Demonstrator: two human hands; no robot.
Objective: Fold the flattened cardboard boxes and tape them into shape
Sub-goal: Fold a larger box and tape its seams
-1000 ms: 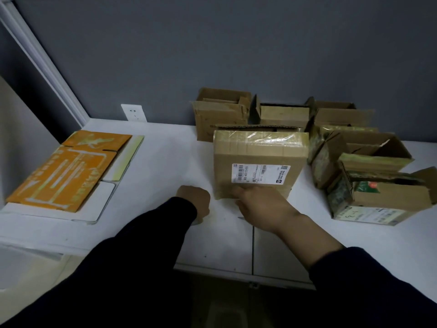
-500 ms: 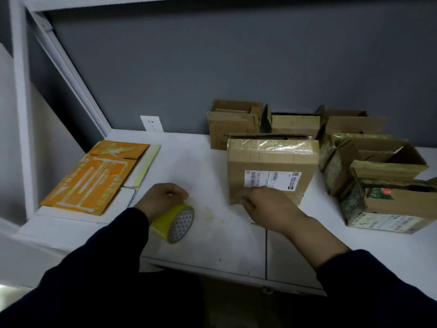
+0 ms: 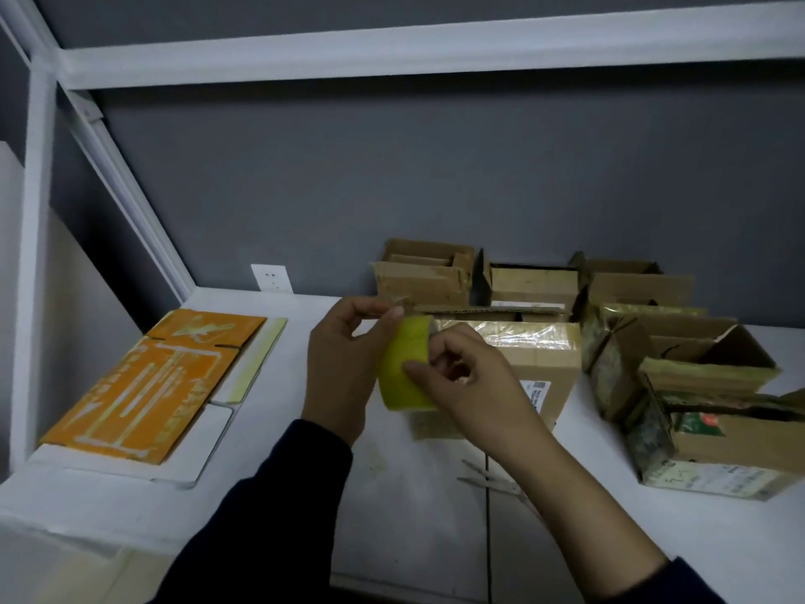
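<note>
1. The yellow tape roll is held in the air just in front of the taped box, at its left end.
2. The roll is gripped by the right hand, with the thumb pressed on its outer band.
3. Its upper edge is pinched by the left hand.
4. Flattened orange cardboard is laid well left of the taped box.
5. Open boxes are stood behind and to the right of it.

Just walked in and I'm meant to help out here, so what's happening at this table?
A person holds a yellow tape roll in both hands above the white table. The right hand grips the roll, while the left hand pinches at its top edge, apparently picking at the free end. Just behind sits a labelled cardboard box with its top taped. More folded boxes, several open, stand behind and right; an orange flattened box lies at the left.
</note>
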